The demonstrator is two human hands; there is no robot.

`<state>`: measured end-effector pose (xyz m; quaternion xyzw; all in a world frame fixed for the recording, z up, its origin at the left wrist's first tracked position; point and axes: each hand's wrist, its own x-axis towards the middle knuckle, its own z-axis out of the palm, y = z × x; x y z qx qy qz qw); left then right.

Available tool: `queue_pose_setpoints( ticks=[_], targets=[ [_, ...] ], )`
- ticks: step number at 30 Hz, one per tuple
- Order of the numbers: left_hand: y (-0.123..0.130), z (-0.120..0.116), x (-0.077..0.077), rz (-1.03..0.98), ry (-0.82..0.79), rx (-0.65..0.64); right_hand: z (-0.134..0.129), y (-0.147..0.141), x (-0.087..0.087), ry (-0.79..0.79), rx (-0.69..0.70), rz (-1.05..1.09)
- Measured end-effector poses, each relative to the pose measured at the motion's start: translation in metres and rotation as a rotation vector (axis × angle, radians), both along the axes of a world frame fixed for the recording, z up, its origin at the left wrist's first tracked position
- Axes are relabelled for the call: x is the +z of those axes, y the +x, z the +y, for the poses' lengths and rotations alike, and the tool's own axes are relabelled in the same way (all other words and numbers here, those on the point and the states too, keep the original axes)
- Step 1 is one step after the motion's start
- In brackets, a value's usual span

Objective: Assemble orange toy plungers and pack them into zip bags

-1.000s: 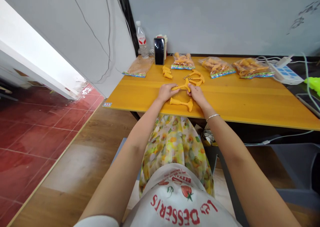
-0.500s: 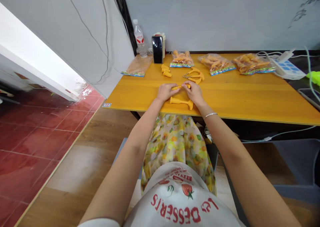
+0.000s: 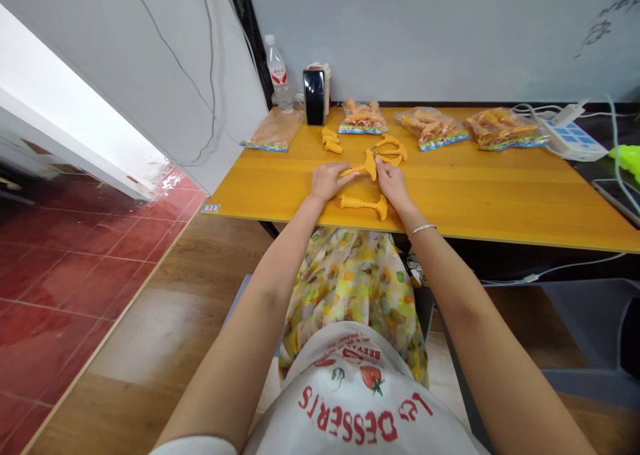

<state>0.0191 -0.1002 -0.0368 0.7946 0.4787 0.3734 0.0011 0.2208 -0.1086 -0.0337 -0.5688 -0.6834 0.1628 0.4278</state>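
My left hand [image 3: 327, 180] is closed around the handle of a yellow toy hammer [image 3: 370, 166], whose head points right. My right hand [image 3: 393, 181] is beside that head, its fingertips pinched together near the head's right edge; whether they touch it or hold something small is hidden. Just beyond my right fingertips lie yellow T-shaped pieces with a short metal chain [image 3: 395, 149]. Nearer the front edge, a second yellow toy hammer [image 3: 364, 205] rests on the table between my forearms. Several short yellow pieces [image 3: 331, 140] form a row behind my left hand.
Along the back of the yellow table [image 3: 490, 195] lie clear bags of yellow parts [image 3: 433, 127] and a flat bag [image 3: 275, 131]. A phone [image 3: 315, 98] stands upright near a water bottle [image 3: 279, 75]. A white power strip [image 3: 575, 138] with cables is at right.
The piece between my hands now shows a T-shaped head at its right end. My right hand has shifted slightly right, away from the handle. The hammer in front stays put.
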Motion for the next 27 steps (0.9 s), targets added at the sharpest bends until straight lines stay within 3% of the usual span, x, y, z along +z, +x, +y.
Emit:
queue_pose_setpoints(
  ticks=[6, 11, 16, 21, 24, 27],
  targets=[
    [0.0, -0.008, 0.009, 0.01, -0.075, 0.029, -0.002, -0.001, 0.001, -0.092, 0.026, 0.204],
    [0.002, -0.009, 0.009, 0.081, -0.069, -0.001, -0.006, -0.001, 0.003, -0.155, 0.08, 0.258],
    [0.001, -0.009, 0.01, 0.082, -0.082, 0.009, 0.002, 0.0, 0.001, -0.158, 0.032, 0.283],
    [-0.001, -0.002, 0.01, 0.116, -0.069, -0.042, 0.012, 0.019, 0.002, 0.064, -0.103, 0.081],
    [0.0, -0.001, 0.01, 0.122, -0.143, -0.121, 0.018, 0.041, 0.002, 0.191, -0.122, -0.164],
    [0.0, 0.0, 0.01, 0.039, -0.2, -0.179, 0.026, 0.061, 0.001, 0.218, -0.104, -0.32]
  ],
)
